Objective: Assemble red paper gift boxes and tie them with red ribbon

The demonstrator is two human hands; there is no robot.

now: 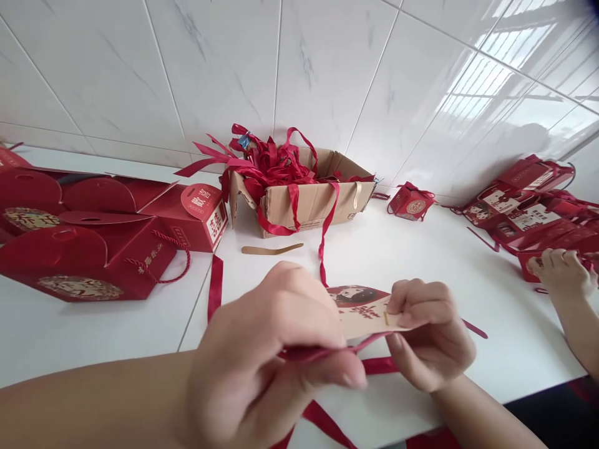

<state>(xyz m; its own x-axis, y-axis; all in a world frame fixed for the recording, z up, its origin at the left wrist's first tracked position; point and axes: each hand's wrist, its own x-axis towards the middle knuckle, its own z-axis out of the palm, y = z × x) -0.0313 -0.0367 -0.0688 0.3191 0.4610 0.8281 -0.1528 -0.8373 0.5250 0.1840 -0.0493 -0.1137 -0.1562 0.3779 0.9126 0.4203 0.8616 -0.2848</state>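
Note:
In the head view, my left hand (276,355) is closed near the front, a dark red ribbon (322,354) pinched between its thumb and fingers. My right hand (428,330) grips the end of a cream card-like piece (362,318) printed with a red-framed figure and red writing. Whether this piece is a single card or a flattened box I cannot tell. The red strip runs from the left thumb toward the right fingertips, just below the card's edge. My left hand hides the card's left end. More red ribbon trails below both hands.
Behind the hands, a cardboard box (318,209) overflows with red ribbons (274,159). Red gift boxes (126,262) stand at left, a small red box (412,201) at back right. Another person's hand (564,271) touches a pile of red boxes (528,206). A tan strip (272,250) lies on the table.

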